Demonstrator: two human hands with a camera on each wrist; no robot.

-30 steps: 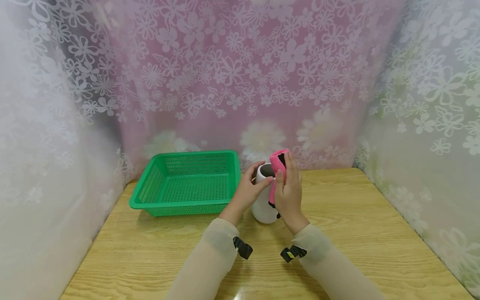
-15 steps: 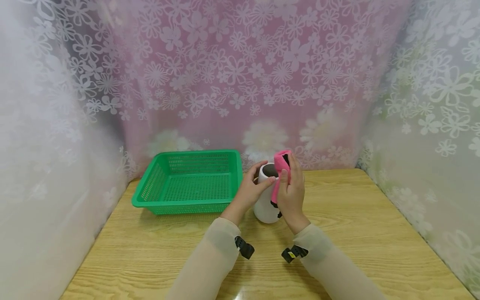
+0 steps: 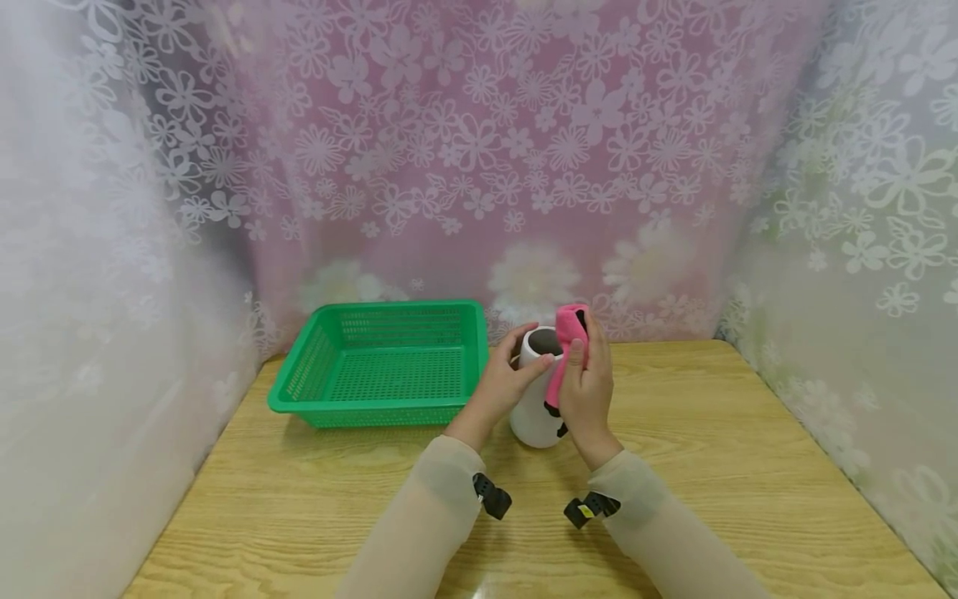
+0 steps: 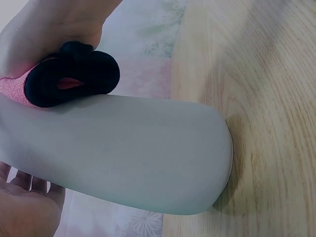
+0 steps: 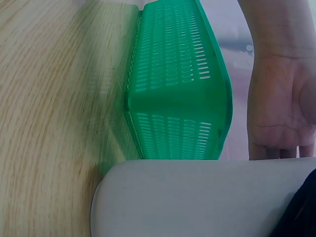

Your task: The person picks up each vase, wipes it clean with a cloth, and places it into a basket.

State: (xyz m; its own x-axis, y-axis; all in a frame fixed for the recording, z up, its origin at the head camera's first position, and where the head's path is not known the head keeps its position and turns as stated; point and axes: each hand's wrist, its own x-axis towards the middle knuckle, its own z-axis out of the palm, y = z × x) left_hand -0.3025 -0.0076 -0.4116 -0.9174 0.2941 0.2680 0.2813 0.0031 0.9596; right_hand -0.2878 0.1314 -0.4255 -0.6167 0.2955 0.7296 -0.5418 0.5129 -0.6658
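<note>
A white vase-shaped container (image 3: 531, 420) with a dark round mouth stands upright on the table. My left hand (image 3: 503, 381) grips it near the rim, thumb toward me and fingers around the far side. Against the container's right side, my right hand (image 3: 590, 398) holds a folded pink cloth (image 3: 571, 329) with black edging between thumb and fingers. Up close in the left wrist view, the black edging (image 4: 44, 89) forms a loop lying along the container's wall (image 4: 143, 153). Part of the cloth is hidden behind my right hand.
To the left of the container, a green perforated plastic basket (image 3: 377, 413) sits on the wood-grain table (image 3: 718, 466). Its corner comes close behind the container in the right wrist view. Flowered curtains (image 3: 479, 191) enclose the back and both sides.
The cloth and right hand have shifted slightly right relative to the container, showing more of its mouth. The left hand keeps its grip. The whole head view has drifted a little.
</note>
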